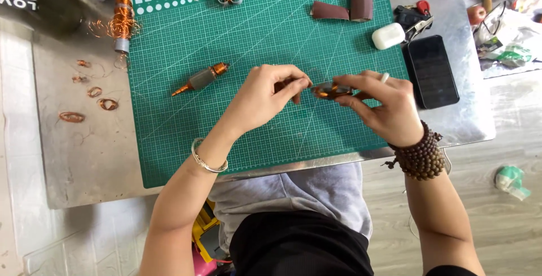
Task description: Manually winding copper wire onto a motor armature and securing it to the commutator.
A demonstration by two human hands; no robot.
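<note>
Now, working left to right: a copper-wound rotor (201,78) lies near the green mat's (169,152) left edge; my left hand (265,98) pinches one end of a small copper piece (329,90) mid-mat, my right hand (384,109) clamps the other; a black phone (433,71) flanks the mat's right edge.

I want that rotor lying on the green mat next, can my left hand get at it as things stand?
Probably yes: the rotor lies on the bare green mat just beside the left hand, nothing between them, though that hand now pinches the small copper part.
</note>
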